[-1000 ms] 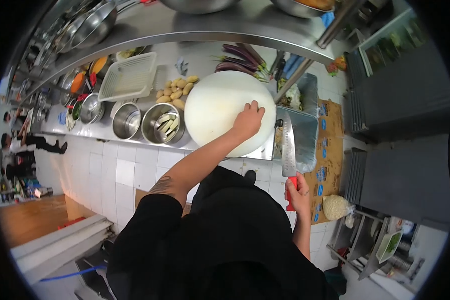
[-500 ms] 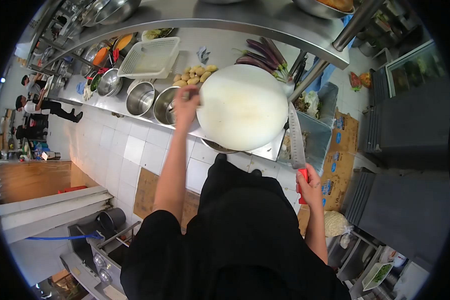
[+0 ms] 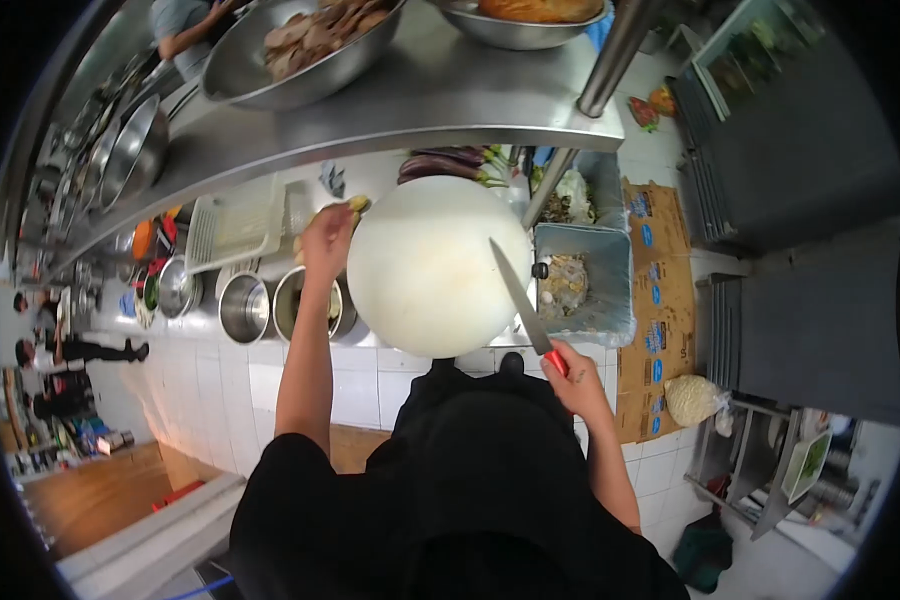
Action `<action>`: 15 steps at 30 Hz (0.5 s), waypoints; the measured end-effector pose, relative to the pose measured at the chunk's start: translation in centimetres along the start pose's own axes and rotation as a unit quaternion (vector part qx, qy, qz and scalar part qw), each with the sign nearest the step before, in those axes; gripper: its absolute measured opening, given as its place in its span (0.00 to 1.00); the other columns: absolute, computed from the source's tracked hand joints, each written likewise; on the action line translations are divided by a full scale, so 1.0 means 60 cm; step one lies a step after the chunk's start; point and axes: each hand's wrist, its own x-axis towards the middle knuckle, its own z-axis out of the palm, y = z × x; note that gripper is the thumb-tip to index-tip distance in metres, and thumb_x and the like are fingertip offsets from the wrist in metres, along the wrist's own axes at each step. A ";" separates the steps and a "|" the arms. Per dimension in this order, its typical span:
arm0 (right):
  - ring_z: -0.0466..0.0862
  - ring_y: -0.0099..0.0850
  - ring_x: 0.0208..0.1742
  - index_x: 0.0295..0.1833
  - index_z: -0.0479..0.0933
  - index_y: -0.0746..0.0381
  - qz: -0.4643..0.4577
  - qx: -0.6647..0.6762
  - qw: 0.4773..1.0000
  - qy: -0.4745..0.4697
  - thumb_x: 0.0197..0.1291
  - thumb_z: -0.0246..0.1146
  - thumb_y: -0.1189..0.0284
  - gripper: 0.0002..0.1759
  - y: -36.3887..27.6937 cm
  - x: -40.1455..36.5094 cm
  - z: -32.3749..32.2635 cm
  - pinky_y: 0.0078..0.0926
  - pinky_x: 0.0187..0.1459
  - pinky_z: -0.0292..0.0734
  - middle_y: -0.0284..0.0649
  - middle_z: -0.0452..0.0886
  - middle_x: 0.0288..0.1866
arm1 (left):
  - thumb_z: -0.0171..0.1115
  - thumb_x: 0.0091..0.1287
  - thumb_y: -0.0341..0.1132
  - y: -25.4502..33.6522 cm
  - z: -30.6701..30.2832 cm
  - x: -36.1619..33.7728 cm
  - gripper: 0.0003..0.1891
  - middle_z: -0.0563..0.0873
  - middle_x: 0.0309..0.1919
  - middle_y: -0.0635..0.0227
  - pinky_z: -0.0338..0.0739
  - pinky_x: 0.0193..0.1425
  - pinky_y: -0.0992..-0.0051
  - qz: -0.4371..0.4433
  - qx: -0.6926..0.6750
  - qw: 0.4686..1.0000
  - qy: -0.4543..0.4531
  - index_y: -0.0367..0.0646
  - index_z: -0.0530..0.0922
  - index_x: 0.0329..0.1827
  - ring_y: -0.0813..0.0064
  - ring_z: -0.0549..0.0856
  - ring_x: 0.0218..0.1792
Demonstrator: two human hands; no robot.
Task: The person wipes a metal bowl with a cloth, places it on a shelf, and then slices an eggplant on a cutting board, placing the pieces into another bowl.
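Note:
My left hand (image 3: 328, 240) is over the pile of potatoes (image 3: 358, 203) at the left edge of the round white cutting board (image 3: 435, 275). Its fingers are partly hidden, so I cannot make out whether they grip a potato. The red handle of a large kitchen knife (image 3: 520, 300) is in my right hand (image 3: 576, 380), closed around it. The blade points up and to the left, its tip over the board's right side. Purple eggplants (image 3: 445, 166) lie behind the board.
Steel pots (image 3: 245, 307) stand left of the board, near a white plastic basket (image 3: 232, 228). Bins with scraps (image 3: 582, 275) are at the right. A steel shelf (image 3: 450, 95) with bowls (image 3: 300, 75) hangs over the counter's back. People (image 3: 80, 352) stand far left.
My view has shifted and tilted. The knife has swung from beside the board to over its right side. My left hand has moved onto the potatoes.

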 end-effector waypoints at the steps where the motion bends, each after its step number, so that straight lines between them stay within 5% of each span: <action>1: 0.89 0.57 0.40 0.65 0.81 0.61 0.006 0.002 1.000 -0.001 0.72 0.69 0.66 0.20 -0.027 -0.005 0.003 0.42 0.43 0.83 0.57 0.86 0.36 | 0.67 0.72 0.26 -0.011 0.041 0.055 0.15 0.94 0.51 0.62 0.85 0.56 0.69 0.046 0.002 0.998 -0.039 0.39 0.86 0.61 0.71 0.93 0.47; 5: 0.89 0.58 0.42 0.64 0.82 0.61 0.043 -0.038 0.998 0.039 0.72 0.69 0.64 0.20 -0.028 -0.031 0.039 0.45 0.45 0.83 0.57 0.87 0.38 | 0.71 0.73 0.28 -0.034 0.190 0.259 0.15 0.93 0.48 0.64 0.85 0.54 0.68 0.165 0.268 0.929 -0.193 0.43 0.86 0.61 0.70 0.91 0.40; 15: 0.90 0.57 0.43 0.65 0.82 0.60 0.128 -0.023 0.988 0.077 0.72 0.70 0.63 0.20 -0.075 -0.091 0.070 0.44 0.46 0.84 0.57 0.88 0.40 | 0.73 0.71 0.30 -0.061 0.382 0.373 0.16 0.93 0.46 0.62 0.85 0.53 0.67 0.168 0.370 0.894 -0.191 0.43 0.86 0.61 0.68 0.91 0.40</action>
